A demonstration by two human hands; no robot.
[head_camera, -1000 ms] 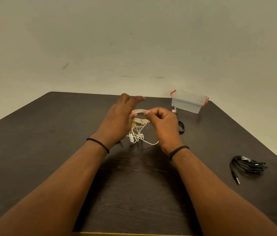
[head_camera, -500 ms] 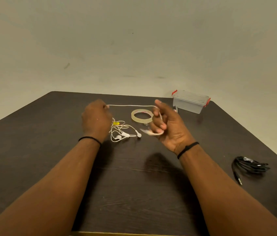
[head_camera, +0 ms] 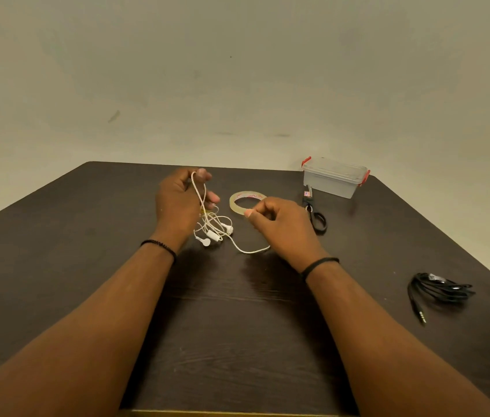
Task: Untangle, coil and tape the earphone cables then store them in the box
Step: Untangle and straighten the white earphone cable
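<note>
Two hands work over the dark desk (head_camera: 87, 266) at mid-frame. The left hand (head_camera: 177, 203) is raised, its thumb and fingers curled round a loop of the white earphones (head_camera: 213, 230); the cord runs up over the fingertips near the top of the hand and drops down past the palm. So the left grip is grasping the white cord. Below that hand the rest of the white cable hangs in a loose tangle, with the earbuds and the small remote lying on or just above the desk, and one strand curves off to the right toward the right hand (head_camera: 282, 230). The right hand has its fingers curled, thumb against forefinger; the strand reaches its underside, but whether this grip truly pinches the cord cannot be told.

Just behind the right hand lies a tape roll (head_camera: 237, 206), flat on the desk. To its right are scissors (head_camera: 315, 212), black handles nearest the camera. The clear box (head_camera: 334, 183) with red latches stands at the far right edge, lid on. At lower right lie black earphones (head_camera: 439, 291), bundled, the plug pointing toward the camera. Each wrist wears a black band.
</note>
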